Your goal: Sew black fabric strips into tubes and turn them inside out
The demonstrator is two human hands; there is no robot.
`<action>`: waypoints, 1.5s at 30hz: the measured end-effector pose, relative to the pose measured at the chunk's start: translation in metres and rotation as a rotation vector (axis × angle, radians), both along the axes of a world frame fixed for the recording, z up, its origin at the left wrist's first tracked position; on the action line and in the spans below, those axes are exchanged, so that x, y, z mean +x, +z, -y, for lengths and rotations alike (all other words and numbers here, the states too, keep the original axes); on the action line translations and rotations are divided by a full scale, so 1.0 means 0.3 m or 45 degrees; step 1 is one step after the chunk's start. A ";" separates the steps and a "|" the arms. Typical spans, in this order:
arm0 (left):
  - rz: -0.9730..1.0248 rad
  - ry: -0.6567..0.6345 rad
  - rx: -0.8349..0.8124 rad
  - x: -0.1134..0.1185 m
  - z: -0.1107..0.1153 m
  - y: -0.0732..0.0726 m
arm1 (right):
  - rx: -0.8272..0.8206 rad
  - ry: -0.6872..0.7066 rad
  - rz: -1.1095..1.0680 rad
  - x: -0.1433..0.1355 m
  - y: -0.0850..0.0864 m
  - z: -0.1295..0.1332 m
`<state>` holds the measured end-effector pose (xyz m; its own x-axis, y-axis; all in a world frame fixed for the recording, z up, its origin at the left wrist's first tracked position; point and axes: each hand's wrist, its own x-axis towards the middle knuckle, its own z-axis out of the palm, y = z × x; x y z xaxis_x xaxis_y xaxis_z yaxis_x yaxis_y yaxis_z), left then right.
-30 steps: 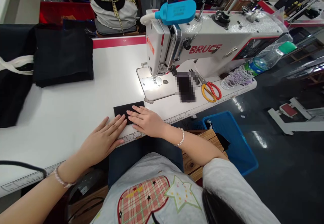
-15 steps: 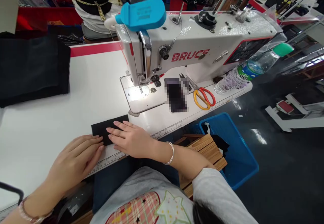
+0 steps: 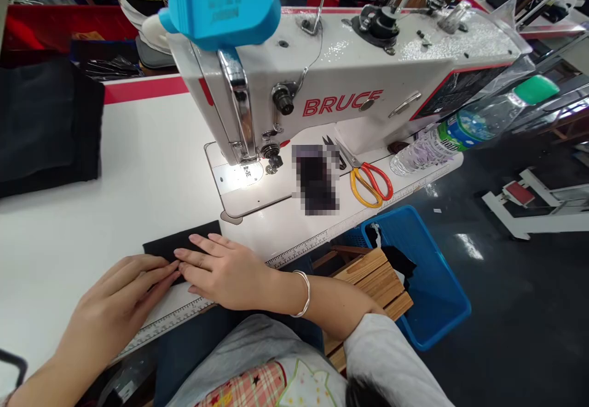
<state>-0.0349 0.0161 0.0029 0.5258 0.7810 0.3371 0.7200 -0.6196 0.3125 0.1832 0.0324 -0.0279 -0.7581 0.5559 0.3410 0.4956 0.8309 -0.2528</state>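
A small strip of black fabric (image 3: 168,245) lies flat near the front edge of the white sewing table (image 3: 124,204). My right hand (image 3: 225,270) rests on the strip's right part, palm down, its fingers stretched out and slightly spread. At the strip's lower left edge is my left hand (image 3: 120,299), with fingers drawn together and the thumb against them, closed on that edge. Its fingertips meet those of my right hand. Part of the fabric is hidden beneath both hands.
Beyond the hands stands a white sewing machine (image 3: 343,97) with a blue cover piece (image 3: 225,8). Scissors (image 3: 368,180), a blurred dark rectangle (image 3: 317,180) and a bottle (image 3: 469,127) lie right. Folded black fabric (image 3: 41,124) sits left; a blue basket (image 3: 437,284) stands below.
The view has shifted, so the machine looks nearer and the hands sit lower and further left. My right fingers have come closer to my left fingertips, and they now touch on the strip.
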 end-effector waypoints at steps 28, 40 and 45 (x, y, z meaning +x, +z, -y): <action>-0.273 -0.013 0.262 -0.028 0.137 -0.076 | 0.015 -0.090 -0.055 -0.023 -0.024 0.049; -0.194 0.140 0.195 -0.007 0.109 -0.055 | -0.111 -0.110 -0.053 -0.034 -0.021 0.050; -0.210 -0.010 -0.061 -0.029 0.045 -0.038 | -0.129 -0.121 -0.108 -0.031 -0.025 0.044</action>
<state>-0.0436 0.0026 -0.0084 0.5773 0.7895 0.2081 0.7589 -0.6129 0.2200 0.1739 0.0193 -0.0355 -0.6716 0.6583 0.3399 0.5440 0.7496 -0.3770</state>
